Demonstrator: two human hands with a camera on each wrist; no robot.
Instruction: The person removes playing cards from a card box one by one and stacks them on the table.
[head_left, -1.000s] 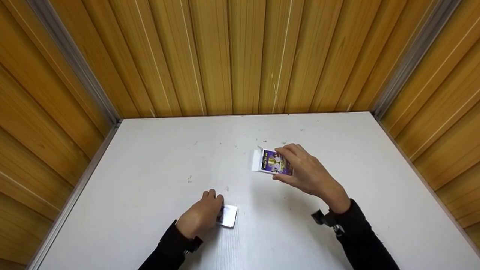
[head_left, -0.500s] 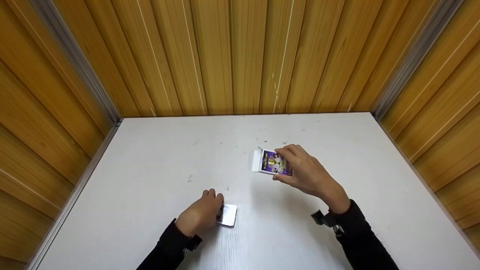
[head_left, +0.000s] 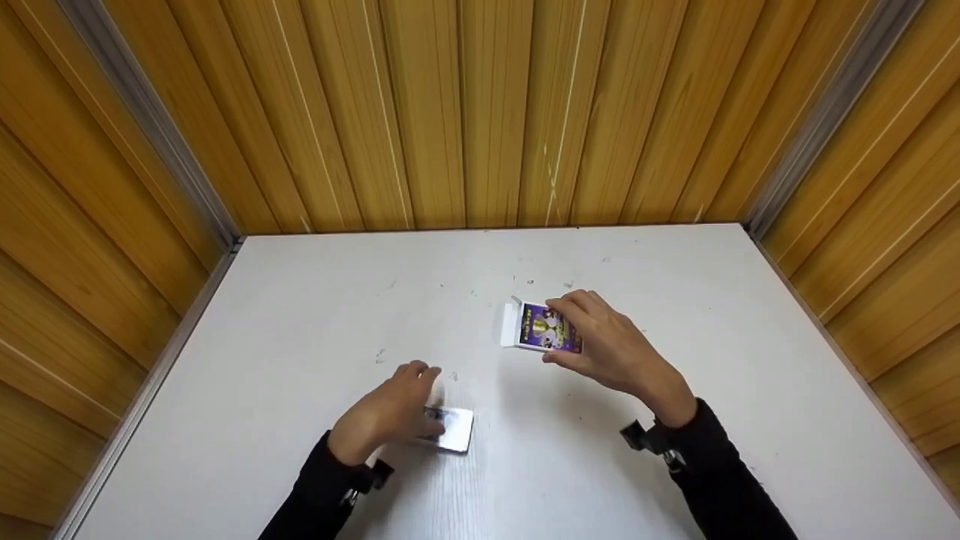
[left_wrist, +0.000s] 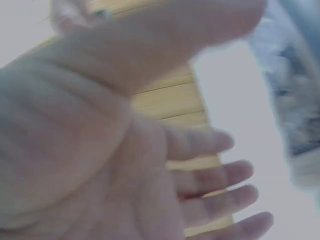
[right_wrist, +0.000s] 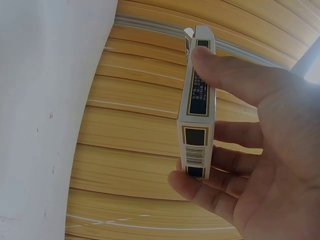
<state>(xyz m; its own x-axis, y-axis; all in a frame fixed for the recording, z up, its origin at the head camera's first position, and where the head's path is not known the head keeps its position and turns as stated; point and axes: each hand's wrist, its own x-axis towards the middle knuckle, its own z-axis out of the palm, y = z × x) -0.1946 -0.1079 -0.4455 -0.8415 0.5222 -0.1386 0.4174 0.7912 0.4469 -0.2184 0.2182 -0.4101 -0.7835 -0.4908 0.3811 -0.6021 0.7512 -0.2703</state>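
Grips a small purple box (head_left: 546, 328) with thumb and fingers of the right hand (head_left: 611, 341), above the table (head_left: 300, 315), with open flap (head_left: 509, 325) toward the left. Holds the left hand (head_left: 386, 412) over cards (head_left: 456, 431) lying flat, with fingers straight and slightly apart; cannot tell of thumb touching them. Works before a yellow wall (head_left: 487, 112).

Booth-like space, with wood-look walls (head_left: 491, 112) round a white tabletop (head_left: 315, 300)

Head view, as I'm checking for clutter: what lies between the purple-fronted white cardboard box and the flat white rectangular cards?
In the head view, only bare white tabletop shows between the box and the cards.
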